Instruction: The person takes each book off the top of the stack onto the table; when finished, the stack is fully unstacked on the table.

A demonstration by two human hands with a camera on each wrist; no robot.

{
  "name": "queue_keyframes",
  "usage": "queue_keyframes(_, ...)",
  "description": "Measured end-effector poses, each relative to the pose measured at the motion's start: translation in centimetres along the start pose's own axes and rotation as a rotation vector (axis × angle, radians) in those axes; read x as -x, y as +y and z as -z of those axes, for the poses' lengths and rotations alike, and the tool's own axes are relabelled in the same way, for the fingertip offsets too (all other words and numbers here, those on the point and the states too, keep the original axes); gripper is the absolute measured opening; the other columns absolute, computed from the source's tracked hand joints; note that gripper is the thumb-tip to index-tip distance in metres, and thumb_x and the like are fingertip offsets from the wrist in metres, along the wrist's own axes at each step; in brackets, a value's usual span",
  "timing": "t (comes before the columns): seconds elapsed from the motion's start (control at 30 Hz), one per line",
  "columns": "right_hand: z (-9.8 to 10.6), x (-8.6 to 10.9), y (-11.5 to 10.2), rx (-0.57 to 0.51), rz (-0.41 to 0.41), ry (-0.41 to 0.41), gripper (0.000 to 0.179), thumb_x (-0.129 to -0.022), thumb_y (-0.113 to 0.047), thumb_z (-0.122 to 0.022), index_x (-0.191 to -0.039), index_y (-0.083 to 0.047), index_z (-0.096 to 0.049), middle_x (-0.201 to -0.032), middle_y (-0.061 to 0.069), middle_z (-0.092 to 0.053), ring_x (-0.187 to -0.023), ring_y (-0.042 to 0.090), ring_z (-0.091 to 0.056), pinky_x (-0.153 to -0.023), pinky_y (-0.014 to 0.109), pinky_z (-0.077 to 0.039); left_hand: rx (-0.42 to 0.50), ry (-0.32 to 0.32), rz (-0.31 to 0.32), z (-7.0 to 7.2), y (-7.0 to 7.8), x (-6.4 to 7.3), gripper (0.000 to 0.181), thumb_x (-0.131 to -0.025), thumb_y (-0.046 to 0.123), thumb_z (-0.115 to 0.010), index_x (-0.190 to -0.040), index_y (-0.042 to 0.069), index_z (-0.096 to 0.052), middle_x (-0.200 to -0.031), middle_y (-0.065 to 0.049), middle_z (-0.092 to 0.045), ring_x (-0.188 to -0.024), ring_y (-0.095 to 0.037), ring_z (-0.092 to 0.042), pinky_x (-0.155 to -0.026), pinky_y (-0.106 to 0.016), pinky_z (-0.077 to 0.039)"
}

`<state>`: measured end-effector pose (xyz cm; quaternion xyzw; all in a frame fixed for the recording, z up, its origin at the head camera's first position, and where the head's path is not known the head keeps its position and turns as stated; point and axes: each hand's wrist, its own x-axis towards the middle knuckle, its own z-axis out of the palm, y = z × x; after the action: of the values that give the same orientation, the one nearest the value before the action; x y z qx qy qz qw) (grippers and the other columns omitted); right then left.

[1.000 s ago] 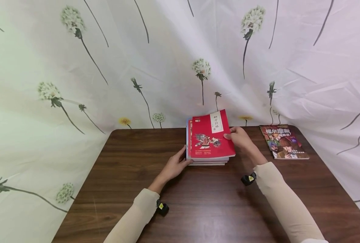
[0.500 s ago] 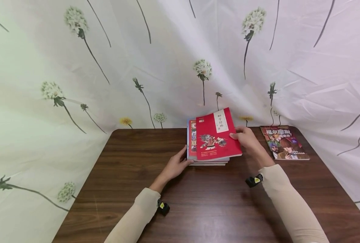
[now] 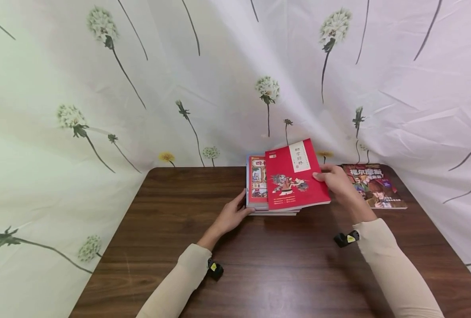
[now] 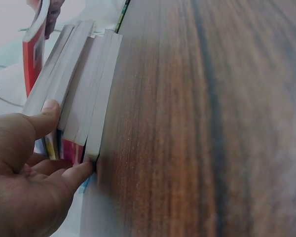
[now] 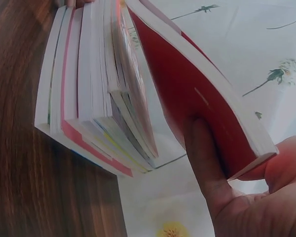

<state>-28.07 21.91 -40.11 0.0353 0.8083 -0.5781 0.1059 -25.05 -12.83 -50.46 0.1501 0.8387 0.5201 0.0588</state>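
In the head view, my right hand (image 3: pixel 337 181) pinches a red book (image 3: pixel 288 194) by its right edge, thumb on the cover and fingers beneath. The right wrist view shows this red book (image 5: pixel 187 74) tilted up from the stack of books (image 5: pixel 89 64), a gap opening towards my hand. On top of the stack lies a partly covered comic-style book (image 3: pixel 258 176) with a red cover. My left hand (image 3: pixel 231 215) grips the stack's near left corner. In the left wrist view its thumb (image 4: pixel 50 111) rests on the page edges and its fingers bend at the spines.
A colourful comic book (image 3: pixel 378 187) lies at the table's back right, partly behind my right hand. The dark wooden table (image 3: pixel 259 265) extends in front of the stack. A white cloth (image 3: pixel 219 88) printed with dandelions hangs right behind the table's back edge.
My right hand has drawn the red book to the right, uncovering more of the comic-style book beneath. My left hand has stayed at the stack's corner.
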Motion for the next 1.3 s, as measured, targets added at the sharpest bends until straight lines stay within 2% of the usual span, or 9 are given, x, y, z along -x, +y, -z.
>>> queue_keyframes(0.23,1.4,0.9,0.1,-0.003,0.019,0.009,0.063,-0.109,-0.028,-0.056,-0.161,0.003,-0.037,-0.132,0.019,-0.058,-0.083,0.005,-0.070,-0.076,0.026,-0.064,0.000,0.002,-0.001,0.0,0.1,-0.2,0.079,-0.106,0.022,-0.068,-0.169,0.005,-0.025,-0.172,-0.021,-0.034,-0.158,-0.033,-0.038,-0.122,-0.050,-0.044)
queue_keyframes(0.4,2.5,1.5,0.3,-0.002,0.015,0.019,0.066,-0.109,-0.029,-0.056,-0.162,0.005,-0.034,-0.130,0.018,-0.057,-0.083,0.004,-0.069,-0.076,0.026,-0.064,-0.012,0.001,0.000,0.0,0.1,-0.3,0.079,-0.106,0.022,-0.068,-0.169,0.005,-0.024,-0.172,-0.021,-0.033,-0.158,-0.033,-0.037,-0.122,-0.049,-0.044)
queue_keyframes(0.6,3.8,2.0,0.6,0.057,0.029,0.055,0.067,-0.109,-0.031,-0.056,-0.159,0.007,-0.036,-0.124,0.015,-0.061,-0.079,0.003,-0.069,-0.073,0.024,-0.063,-0.013,0.001,0.002,0.0,0.2,-0.2,0.078,-0.106,0.023,-0.067,-0.169,0.004,-0.025,-0.172,-0.021,-0.033,-0.158,-0.034,-0.037,-0.121,-0.050,-0.044)
queue_keyframes(0.87,5.4,2.6,1.0,0.107,0.035,0.079,0.068,-0.110,-0.034,-0.053,-0.159,0.009,-0.033,-0.135,0.025,-0.055,-0.079,0.001,-0.068,-0.073,0.024,-0.063,-0.016,-0.008,-0.011,0.0,0.1,0.0,0.078,-0.106,0.022,-0.067,-0.169,0.002,-0.024,-0.171,-0.023,-0.034,-0.157,-0.036,-0.038,-0.121,-0.050,-0.045)
queue_keyframes(1.1,6.6,3.0,1.0,0.110,0.039,0.106,0.069,-0.109,-0.033,-0.055,-0.160,0.009,-0.033,-0.110,0.007,-0.065,-0.074,0.004,-0.072,-0.070,0.030,-0.066,-0.013,-0.007,-0.016,-0.1,-0.1,-0.3,0.080,-0.106,0.022,-0.069,-0.169,0.004,-0.024,-0.172,-0.022,-0.032,-0.158,-0.034,-0.037,-0.122,-0.047,-0.044)
queue_keyframes(1.17,6.9,3.1,1.1,0.119,0.038,0.109,0.069,-0.109,-0.034,-0.055,-0.160,0.009,-0.032,-0.110,0.009,-0.065,-0.073,0.005,-0.073,-0.068,0.031,-0.066,-0.009,-0.006,-0.016,-0.1,-0.2,-0.3,0.080,-0.105,0.021,-0.069,-0.169,0.004,-0.024,-0.172,-0.021,-0.032,-0.158,-0.033,-0.037,-0.122,-0.047,-0.044)
queue_keyframes(1.3,7.3,3.3,1.1,0.141,0.027,0.113,0.072,-0.110,-0.035,-0.054,-0.161,0.009,-0.030,-0.124,0.021,-0.060,-0.075,0.005,-0.073,-0.070,0.031,-0.066,-0.009,-0.005,-0.017,-0.1,-0.2,-0.3,0.079,-0.105,0.020,-0.069,-0.169,0.004,-0.024,-0.172,-0.021,-0.032,-0.158,-0.033,-0.036,-0.122,-0.048,-0.044)
